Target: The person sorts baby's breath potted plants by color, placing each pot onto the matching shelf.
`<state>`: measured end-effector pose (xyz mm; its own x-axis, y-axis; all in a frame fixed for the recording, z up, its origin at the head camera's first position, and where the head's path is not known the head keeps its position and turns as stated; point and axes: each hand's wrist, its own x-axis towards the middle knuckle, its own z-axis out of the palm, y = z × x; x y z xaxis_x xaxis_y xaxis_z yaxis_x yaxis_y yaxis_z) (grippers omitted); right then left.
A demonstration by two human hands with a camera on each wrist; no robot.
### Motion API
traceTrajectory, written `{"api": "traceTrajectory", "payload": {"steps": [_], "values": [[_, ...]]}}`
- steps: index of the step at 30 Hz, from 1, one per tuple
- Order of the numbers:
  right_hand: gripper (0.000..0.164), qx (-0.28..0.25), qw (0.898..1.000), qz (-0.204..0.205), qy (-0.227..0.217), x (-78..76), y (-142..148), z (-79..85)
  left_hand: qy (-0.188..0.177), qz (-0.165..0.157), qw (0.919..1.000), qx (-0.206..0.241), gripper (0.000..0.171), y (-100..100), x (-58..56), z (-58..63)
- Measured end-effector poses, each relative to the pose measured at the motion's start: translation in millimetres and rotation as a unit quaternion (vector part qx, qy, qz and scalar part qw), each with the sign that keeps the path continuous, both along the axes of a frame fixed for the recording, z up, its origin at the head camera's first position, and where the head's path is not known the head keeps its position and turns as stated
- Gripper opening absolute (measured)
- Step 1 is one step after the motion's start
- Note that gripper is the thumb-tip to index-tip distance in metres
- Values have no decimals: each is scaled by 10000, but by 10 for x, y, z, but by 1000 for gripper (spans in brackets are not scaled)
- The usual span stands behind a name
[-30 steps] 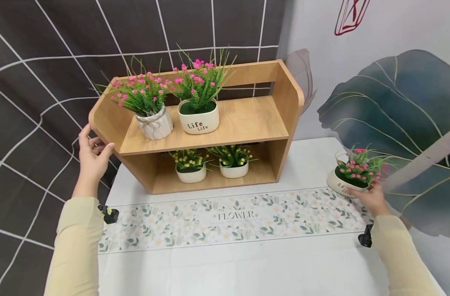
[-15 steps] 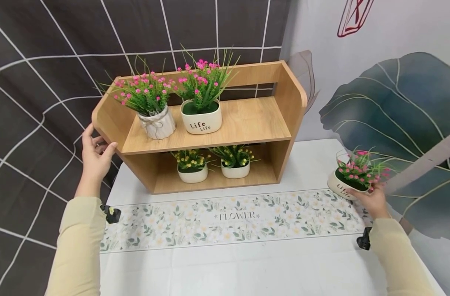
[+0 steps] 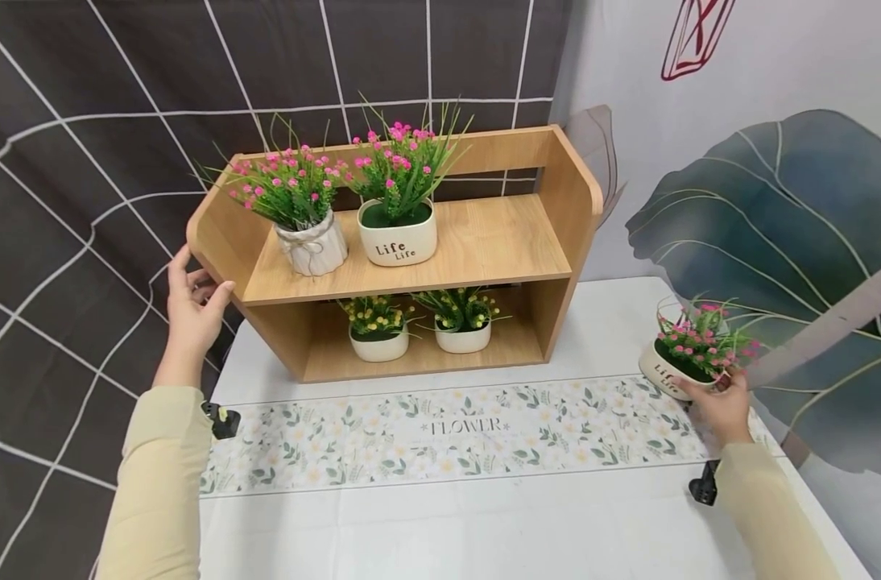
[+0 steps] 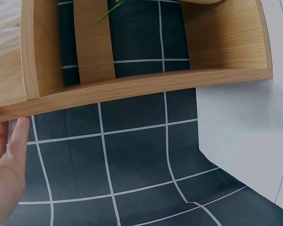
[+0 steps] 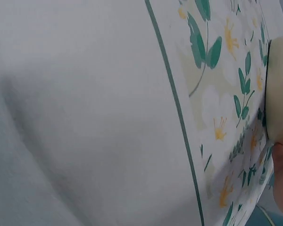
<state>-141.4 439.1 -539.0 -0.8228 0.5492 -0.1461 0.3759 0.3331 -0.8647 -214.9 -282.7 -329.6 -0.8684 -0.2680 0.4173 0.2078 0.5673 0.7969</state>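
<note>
My left hand [image 3: 194,318] holds the left side panel of a two-tier wooden shelf [image 3: 484,242], thumb at the front and fingers around the outer side. In the left wrist view the fingers [image 4: 18,136] touch the panel's outer face. At the table's right, my right hand [image 3: 723,407] grips a cream "Life" pot [image 3: 661,370] of pink artificial flowers [image 3: 701,338], thumb in front; its far fingers are mostly hidden. The right wrist view shows only part of that pot [image 5: 279,89], beside the thumb.
On the upper tier stand a twine-tied white pot [image 3: 316,246] and another "Life" pot [image 3: 397,242], both with pink flowers. Two white pots [image 3: 378,346] with yellow flowers stand below. A floral "FLOWER" runner [image 3: 462,439] crosses the white table [image 3: 484,524]. A dark gridded cloth [image 3: 49,242] hangs behind.
The head view has shifted slightly. My right forearm has moved a little left and nearer, with the hand still on the pot. The left hand keeps its place on the shelf.
</note>
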Motion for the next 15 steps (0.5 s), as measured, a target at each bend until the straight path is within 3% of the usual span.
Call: {"api": "traceTrajectory", "payload": {"steps": [8, 15], "values": [[90, 232, 9996, -142, 107, 22, -71, -21, -136, 71, 9999, -8, 68, 9, 4, 16], [91, 240, 9996, 135, 18, 67, -185, 33, -130, 62, 9999, -40, 68, -3, 9, 12]]}}
